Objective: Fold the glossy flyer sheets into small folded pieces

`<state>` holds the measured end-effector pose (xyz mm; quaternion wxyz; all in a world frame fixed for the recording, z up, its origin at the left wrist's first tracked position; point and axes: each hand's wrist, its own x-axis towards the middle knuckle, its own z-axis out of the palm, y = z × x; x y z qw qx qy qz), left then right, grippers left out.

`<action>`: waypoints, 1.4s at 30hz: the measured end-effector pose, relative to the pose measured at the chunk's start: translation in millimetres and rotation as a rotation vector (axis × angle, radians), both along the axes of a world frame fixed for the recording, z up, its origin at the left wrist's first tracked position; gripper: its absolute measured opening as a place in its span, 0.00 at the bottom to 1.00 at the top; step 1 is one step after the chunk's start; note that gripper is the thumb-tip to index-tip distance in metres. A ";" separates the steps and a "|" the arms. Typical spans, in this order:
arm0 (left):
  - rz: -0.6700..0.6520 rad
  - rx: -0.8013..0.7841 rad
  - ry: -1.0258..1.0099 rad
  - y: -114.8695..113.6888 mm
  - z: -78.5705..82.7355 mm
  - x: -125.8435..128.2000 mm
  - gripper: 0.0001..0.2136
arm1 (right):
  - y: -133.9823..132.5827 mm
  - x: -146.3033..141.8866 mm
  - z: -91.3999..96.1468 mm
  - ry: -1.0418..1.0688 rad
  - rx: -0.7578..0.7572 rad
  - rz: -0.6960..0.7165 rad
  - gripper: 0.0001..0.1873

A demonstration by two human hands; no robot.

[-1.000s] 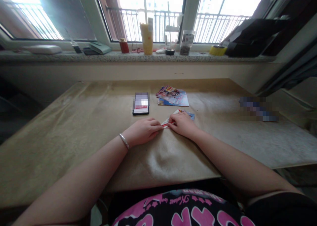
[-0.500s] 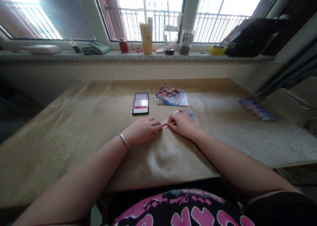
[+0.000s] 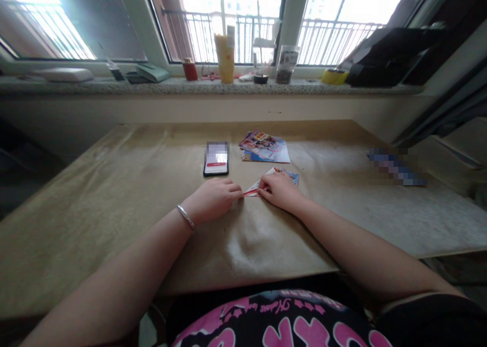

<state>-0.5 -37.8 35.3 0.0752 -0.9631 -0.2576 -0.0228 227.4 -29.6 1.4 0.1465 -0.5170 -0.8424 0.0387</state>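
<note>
Near the middle of the table (image 3: 152, 200), folded paper (image 3: 256, 187) lies with its tip at nine o'clock! Over it curls the right hand (image 3: 281, 191), fingers bent nearly together; pinching or just pressing, can't tell. Left hand (image 3: 216, 197) at nine o'clock, fingers bent close, right at that tip, grip unclear. Phone (image 3: 216, 167) at ten, printed leaflets (image 3: 266, 148) at twelve!

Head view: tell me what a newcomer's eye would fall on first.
Probably the bright windows across the top and the bold pink lettering on the black shirt at the bottom. Between them, near the table's middle, the right hand rests on a folded printed paper, with the left hand at its pointed end.
</note>
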 end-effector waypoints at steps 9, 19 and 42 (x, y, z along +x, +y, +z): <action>-0.003 -0.019 -0.008 0.9 2.9 -5.7 0.12 | 0.8 -0.3 -1.1 0.002 -0.002 -0.004 0.08; -0.007 -0.058 -0.164 0.6 -4.0 -7.9 0.15 | -1.0 -1.5 -1.3 -0.001 0.019 0.001 0.08; -0.037 0.026 -0.055 -2.3 -8.5 6.1 0.14 | 2.8 1.7 -2.3 0.081 0.015 0.030 0.05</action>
